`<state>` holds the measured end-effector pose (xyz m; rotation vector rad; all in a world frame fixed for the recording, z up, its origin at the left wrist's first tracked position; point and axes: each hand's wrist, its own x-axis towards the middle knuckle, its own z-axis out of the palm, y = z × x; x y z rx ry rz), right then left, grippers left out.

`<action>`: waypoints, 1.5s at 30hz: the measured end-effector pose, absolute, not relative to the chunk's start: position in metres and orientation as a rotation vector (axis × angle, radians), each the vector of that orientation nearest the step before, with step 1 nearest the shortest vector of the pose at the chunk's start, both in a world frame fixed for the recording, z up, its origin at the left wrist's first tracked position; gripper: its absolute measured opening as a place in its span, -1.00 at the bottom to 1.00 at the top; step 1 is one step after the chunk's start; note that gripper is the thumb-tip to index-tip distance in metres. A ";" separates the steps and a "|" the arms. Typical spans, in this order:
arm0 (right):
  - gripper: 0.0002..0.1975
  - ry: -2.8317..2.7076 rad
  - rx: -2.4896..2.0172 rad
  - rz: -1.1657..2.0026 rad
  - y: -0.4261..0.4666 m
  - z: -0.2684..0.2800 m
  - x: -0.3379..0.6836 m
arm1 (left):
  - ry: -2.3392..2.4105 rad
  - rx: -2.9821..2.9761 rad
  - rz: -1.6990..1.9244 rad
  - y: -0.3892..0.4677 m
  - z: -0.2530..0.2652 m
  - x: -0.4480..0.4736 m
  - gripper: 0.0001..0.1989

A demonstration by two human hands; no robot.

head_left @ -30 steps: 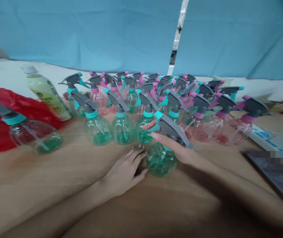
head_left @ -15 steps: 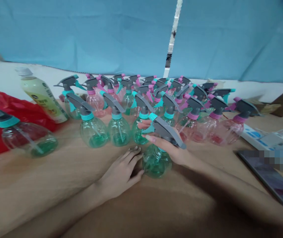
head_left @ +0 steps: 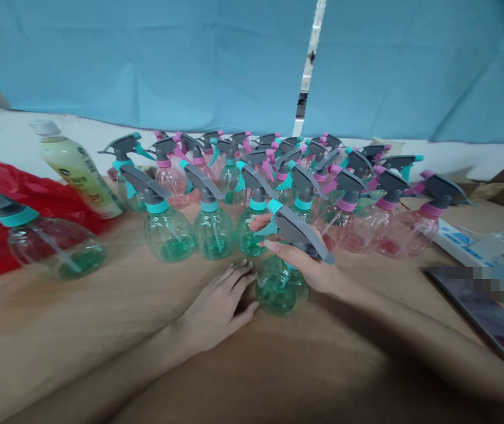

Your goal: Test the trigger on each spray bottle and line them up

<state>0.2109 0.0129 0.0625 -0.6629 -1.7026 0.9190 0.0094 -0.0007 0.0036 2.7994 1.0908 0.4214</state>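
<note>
Many spray btls [head_left: 214,235] packed behind | R fingers [head_left: 285,252] clamped on green btl [head_left: 282,288] | L fingers [head_left: 235,275] apart on tbl [head_left: 137,306]

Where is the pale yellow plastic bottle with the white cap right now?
In the head view, the pale yellow bottle is toward the left, between the crumpled red plastic bag and the cluster of round, translucent green and pink spray bottles.

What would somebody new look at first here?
Probably the crowd of see-through green and pink plastic spray bottles across the middle. Nearer, the right hand is at the neck of a round, see-through green spray bottle. Shiny red plastic at far left stands out too.
</note>
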 end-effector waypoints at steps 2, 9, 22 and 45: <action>-0.73 -1.707 -0.663 0.914 0.014 0.062 0.211 | 1.085 2.796 0.436 0.000 0.002 0.009 -0.57; -0.75 -1.709 -0.674 0.914 0.014 0.063 0.212 | 1.092 2.783 0.446 0.000 0.004 0.010 -0.59; -0.82 -1.774 -0.806 0.843 0.013 0.067 0.213 | 1.098 2.783 0.444 -0.001 0.003 0.008 -0.58; -0.74 -1.821 -0.831 0.711 0.014 0.073 0.212 | 1.089 2.813 0.409 0.000 0.004 0.009 -0.57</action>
